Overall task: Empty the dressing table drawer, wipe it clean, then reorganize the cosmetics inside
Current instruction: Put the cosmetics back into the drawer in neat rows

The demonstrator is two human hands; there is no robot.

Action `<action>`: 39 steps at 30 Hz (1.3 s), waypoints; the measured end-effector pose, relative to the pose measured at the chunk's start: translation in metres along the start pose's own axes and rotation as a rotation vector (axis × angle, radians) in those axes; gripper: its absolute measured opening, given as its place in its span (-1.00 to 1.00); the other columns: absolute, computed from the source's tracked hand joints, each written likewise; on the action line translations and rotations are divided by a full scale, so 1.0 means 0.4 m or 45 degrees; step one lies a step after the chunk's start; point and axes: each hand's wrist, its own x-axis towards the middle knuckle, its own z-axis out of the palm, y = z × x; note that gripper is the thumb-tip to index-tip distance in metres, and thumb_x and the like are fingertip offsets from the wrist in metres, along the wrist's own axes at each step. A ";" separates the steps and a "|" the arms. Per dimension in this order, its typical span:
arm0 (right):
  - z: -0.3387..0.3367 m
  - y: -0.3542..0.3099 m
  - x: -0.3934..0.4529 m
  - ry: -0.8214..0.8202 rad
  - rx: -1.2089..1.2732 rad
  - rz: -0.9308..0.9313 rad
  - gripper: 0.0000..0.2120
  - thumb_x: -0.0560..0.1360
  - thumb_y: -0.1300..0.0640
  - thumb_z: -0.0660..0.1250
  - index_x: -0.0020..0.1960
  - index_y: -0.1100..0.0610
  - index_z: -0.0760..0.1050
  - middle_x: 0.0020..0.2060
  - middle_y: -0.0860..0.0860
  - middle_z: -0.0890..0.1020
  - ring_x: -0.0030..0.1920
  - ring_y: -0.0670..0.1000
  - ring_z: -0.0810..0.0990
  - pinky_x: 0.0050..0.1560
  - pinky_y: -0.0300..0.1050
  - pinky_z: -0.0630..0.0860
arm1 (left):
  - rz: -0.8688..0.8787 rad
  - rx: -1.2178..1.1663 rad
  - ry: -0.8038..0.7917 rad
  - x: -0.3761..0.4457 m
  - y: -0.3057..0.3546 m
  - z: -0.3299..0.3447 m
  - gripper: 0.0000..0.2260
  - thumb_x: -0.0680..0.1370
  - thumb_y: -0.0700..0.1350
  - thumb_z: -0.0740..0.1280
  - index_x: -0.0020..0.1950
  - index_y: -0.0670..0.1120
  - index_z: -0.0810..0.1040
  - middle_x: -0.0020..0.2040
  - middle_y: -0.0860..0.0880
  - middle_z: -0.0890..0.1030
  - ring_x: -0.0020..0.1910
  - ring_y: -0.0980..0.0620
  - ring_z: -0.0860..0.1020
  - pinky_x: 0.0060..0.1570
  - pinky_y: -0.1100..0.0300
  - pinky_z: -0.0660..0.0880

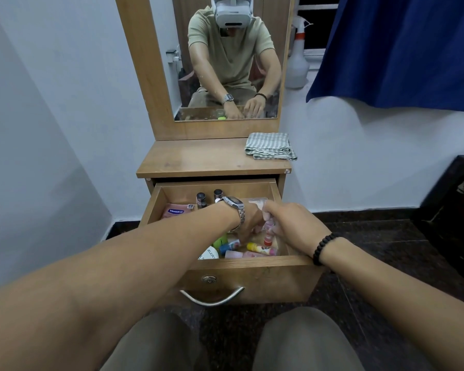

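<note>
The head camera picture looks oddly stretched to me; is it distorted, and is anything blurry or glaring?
Head view: wide-angle bending swells the forearms at the bottom and splays the walls outward; lighting is soft and even, with only a faint sheen on the dressing table top; the small cosmetics under the right hand look slightly smeared, the mirror reflection stays readable.

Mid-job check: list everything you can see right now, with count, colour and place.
drawer: 1, wood, pulled open, still holding cosmetics
Vaseline pack: 1, pink, drawer back left
dark bottles: 2, upright at drawer back
small tubes: several, yellow, blue, pink, green, drawer front
white jar: 1, drawer front
cloth: 1, green-white striped, folded on tabletop right
mirror: 1, wood-framed, above tabletop
spray bottle: 1, white, window ledge
curtain: 1, blue, upper right
left hand: in drawer, fingers hidden
right hand: grips small pink items over drawer
</note>
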 end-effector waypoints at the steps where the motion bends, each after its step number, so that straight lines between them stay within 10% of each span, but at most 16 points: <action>1: -0.003 0.000 -0.001 -0.015 0.013 0.011 -0.81 0.51 0.21 0.29 -0.09 -0.03 0.33 -0.23 -0.05 0.59 -0.20 0.03 0.56 -0.16 -0.07 0.53 | 0.003 -0.025 0.014 -0.003 -0.002 -0.001 -0.52 0.41 -0.03 0.48 0.31 -0.01 0.48 0.20 0.00 0.53 0.15 -0.01 0.49 -0.04 0.19 0.40; 7: -0.048 -0.037 -0.041 0.224 -0.023 -0.186 -0.85 0.50 0.11 0.34 -0.06 0.01 0.35 -0.10 -0.13 0.44 -0.12 -0.06 0.40 -0.15 -0.19 0.37 | -0.012 -0.186 0.081 -0.009 -0.017 -0.002 -0.71 0.40 0.00 0.46 0.08 -0.07 0.59 -0.09 0.00 0.58 -0.07 0.00 0.54 -0.20 0.20 0.43; 13: -0.072 -0.126 -0.048 -0.313 -0.318 0.116 -0.84 0.58 0.05 0.23 0.03 0.12 0.50 -0.07 0.08 0.54 -0.12 0.10 0.54 -0.18 -0.13 0.42 | -0.037 -0.133 0.176 -0.038 -0.034 -0.034 -0.75 0.39 0.01 0.50 0.01 -0.03 0.63 -0.17 0.06 0.57 -0.18 0.04 0.50 -0.38 0.22 0.30; 23: -0.043 -0.141 0.009 -0.579 -0.444 0.244 -0.61 0.60 0.15 0.22 0.37 0.30 0.33 0.25 0.18 0.52 0.20 0.18 0.54 0.09 -0.01 0.51 | -0.035 -0.198 0.217 -0.058 -0.053 -0.030 -0.74 0.32 -0.01 0.55 -0.05 -0.03 0.63 -0.08 0.04 0.65 -0.11 0.04 0.56 -0.18 0.19 0.48; 39: -0.060 -0.128 -0.002 -0.466 -0.448 0.115 -0.88 0.51 0.17 0.31 0.03 0.18 0.48 0.02 0.10 0.58 -0.07 0.15 0.59 -0.15 -0.07 0.52 | -0.004 -0.103 0.305 -0.095 -0.061 -0.027 -0.71 0.38 0.07 0.49 0.03 -0.02 0.60 -0.05 0.03 0.64 -0.07 -0.01 0.58 -0.29 0.22 0.34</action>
